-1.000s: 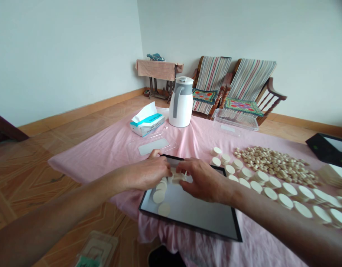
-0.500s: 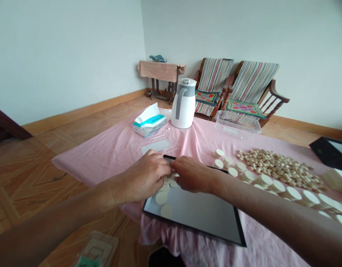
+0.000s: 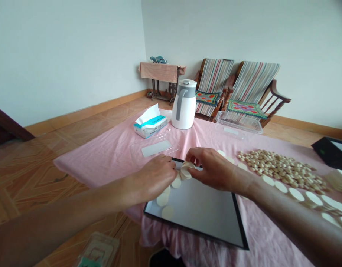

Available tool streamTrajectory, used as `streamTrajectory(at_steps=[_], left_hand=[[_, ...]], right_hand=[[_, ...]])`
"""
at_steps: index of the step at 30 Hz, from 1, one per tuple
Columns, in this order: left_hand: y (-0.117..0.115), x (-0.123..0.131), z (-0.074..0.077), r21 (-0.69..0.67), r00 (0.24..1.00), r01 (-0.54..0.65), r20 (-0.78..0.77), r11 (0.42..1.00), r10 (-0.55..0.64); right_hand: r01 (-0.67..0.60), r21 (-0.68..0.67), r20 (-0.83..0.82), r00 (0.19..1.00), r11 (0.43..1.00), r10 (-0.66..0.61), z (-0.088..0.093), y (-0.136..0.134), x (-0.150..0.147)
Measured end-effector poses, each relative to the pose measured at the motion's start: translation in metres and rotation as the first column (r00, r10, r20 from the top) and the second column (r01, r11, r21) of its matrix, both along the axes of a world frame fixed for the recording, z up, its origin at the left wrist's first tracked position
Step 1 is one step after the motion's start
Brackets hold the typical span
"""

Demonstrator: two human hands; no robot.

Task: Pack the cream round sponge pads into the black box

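A black-edged board with a pale surface (image 3: 207, 211) lies at the near edge of the pink cloth. Several thin cream round discs (image 3: 167, 212) lie along its left side, some overlapping. My right hand (image 3: 215, 168) is over the board's far part, thumb and fingers closed on a few cream discs (image 3: 187, 170). My left hand (image 3: 156, 176) is at the board's far left corner beside those discs. Its fingers are curled together, and whatever they grip is hidden.
Right of the board stand rows of stacked cream discs (image 3: 295, 194) and a heap of small beige pieces (image 3: 282, 168). Farther back are a tissue box (image 3: 150, 126), a white-grey jug (image 3: 184, 109) and a clear plastic tray (image 3: 239, 124). A clear lid (image 3: 156, 148) lies beyond my left hand.
My right hand has moved right, away from my left hand, and now shows discs between its fingers. My left hand has shifted slightly right and nearer, staying at the far left corner.
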State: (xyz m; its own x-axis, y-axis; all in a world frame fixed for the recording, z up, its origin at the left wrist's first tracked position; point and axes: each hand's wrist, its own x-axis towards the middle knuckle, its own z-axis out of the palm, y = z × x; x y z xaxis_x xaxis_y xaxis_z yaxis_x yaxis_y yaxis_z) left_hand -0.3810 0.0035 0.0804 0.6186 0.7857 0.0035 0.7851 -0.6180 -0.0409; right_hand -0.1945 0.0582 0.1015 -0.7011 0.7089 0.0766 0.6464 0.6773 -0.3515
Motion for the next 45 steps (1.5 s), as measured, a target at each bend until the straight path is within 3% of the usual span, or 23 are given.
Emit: streamTrajectory(at_steps=[4,14,22,31,45], left_hand=[[0.001,0.017,-0.001,-0.001,0.992,-0.013,-0.128,1.000,0.013],[0.013,0.026,-0.025,-0.102,0.995,-0.039,-0.095,0.994,0.030],[0.012,0.023,-0.014,-0.117,0.986,-0.156,-0.071,0.981,0.149],[0.016,0.023,-0.025,-0.062,0.979,-0.191,-0.080,0.980,0.185],[0.015,0.028,-0.021,-0.019,0.962,-0.252,-0.111,0.968,0.249]], right_hand=[[0.067,-0.064,-0.037,0.997,0.996,-0.069,-0.003,0.001,0.013],[0.147,-0.112,-0.138,0.977,0.983,-0.162,-0.011,-0.003,0.036],[0.152,-0.145,-0.171,0.969,0.978,-0.176,-0.011,-0.008,0.044],[0.140,-0.155,-0.185,0.968,0.978,-0.168,-0.014,-0.012,0.044],[0.093,-0.169,-0.182,0.975,0.981,-0.124,-0.018,-0.017,0.034]])
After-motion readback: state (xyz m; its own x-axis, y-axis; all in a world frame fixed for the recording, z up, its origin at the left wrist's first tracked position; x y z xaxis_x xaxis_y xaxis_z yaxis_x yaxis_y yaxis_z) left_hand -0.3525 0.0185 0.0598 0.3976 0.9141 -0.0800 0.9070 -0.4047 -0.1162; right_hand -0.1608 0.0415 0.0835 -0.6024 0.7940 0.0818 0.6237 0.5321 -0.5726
